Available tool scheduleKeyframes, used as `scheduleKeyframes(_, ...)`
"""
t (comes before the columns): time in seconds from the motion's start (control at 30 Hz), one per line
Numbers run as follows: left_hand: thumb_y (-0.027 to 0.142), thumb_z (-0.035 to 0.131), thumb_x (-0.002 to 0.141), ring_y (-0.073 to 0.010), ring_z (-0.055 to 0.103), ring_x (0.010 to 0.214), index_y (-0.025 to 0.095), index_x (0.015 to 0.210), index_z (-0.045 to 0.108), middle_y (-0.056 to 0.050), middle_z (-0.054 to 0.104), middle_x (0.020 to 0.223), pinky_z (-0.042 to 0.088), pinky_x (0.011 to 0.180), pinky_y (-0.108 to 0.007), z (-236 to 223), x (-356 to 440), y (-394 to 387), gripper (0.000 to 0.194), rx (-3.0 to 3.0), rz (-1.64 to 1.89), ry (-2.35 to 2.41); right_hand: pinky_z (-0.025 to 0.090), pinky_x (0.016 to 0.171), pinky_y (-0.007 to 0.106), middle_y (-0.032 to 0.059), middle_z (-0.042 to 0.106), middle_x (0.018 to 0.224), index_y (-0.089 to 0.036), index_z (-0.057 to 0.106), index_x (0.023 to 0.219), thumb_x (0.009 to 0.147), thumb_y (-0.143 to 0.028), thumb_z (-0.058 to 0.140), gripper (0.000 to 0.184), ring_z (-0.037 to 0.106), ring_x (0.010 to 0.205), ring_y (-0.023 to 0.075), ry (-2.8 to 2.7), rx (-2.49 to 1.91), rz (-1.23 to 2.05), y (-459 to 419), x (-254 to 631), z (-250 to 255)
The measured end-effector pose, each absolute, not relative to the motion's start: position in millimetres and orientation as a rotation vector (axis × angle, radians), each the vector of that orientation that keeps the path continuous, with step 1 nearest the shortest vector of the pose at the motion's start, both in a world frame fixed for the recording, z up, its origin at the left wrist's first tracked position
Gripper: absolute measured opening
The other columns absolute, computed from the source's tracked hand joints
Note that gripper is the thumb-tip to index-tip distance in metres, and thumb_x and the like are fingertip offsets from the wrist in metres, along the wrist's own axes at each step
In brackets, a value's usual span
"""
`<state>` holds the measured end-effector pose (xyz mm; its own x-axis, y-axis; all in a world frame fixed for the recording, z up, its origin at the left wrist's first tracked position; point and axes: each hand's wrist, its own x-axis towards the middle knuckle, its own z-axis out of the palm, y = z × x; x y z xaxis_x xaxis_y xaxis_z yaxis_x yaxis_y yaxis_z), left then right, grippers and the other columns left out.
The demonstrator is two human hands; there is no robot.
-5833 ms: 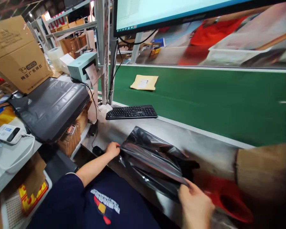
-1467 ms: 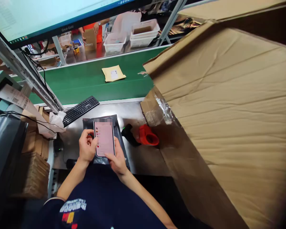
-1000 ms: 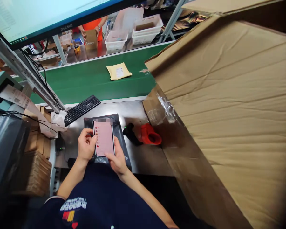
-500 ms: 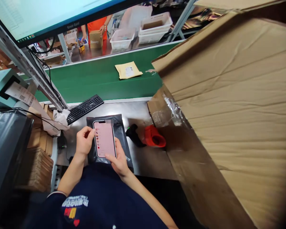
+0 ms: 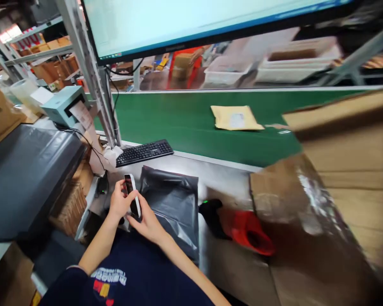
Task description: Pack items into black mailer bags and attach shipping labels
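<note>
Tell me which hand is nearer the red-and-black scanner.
Right. The right hand, on the phone, is left of the scanner, with the black bag between; the left hand is farther left, also at the phone.

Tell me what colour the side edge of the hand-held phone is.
The phone has a white side edge, best seen in the head view.

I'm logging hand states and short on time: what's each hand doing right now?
Left hand: fingers curled, touching the phone; whether it grips cannot be told.
Right hand: closed on the phone's lower part, holding it.
</note>
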<state>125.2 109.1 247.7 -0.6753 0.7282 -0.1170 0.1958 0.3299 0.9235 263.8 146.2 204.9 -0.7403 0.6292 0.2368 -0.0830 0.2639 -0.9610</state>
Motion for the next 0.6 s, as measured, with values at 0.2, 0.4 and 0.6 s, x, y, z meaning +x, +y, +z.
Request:
scheduleKeyframes(0.2,0.04,0.08,0.076,-0.0302,0.071,0.107,0.019,0.143,0.049,-0.016,0.066,0.132,0.056,0.094,-0.044,274,78,52,0.077,0.745,0.974,2.827,0.053,0.106,0.058,0.0195,0.039,0.161,-0.031,0.023,0.159,0.089,-0.045,0.071,0.086,0.054,0.138,0.0326,-1.88,-0.504,1.777,137,265,182)
scheduleKeyframes(0.4,0.046,0.072,0.082,-0.0346,0.064,0.12,0.021,0.153,0.047,-0.017,0.061,0.138,0.054,0.097,-0.042,298,38,6,0.079,0.763,0.278,3.254,0.059,0.097,0.053,0.0162,0.056,0.144,-0.034,0.035,0.151,0.082,-0.055,0.075,0.083,0.068,0.117,0.0307,-1.66,-0.744,1.833,155,290,151)
scheduleKeyframes(0.6,0.049,0.071,0.082,-0.0374,0.066,0.118,0.018,0.154,0.047,-0.02,0.065,0.136,0.054,0.099,-0.045,299,26,-10,0.082,0.734,0.086,3.24,0.062,0.092,0.049,0.0148,0.065,0.131,-0.032,0.047,0.141,0.072,-0.058,0.083,0.082,0.072,0.108,0.0307,-1.476,-0.898,1.851,146,312,138)
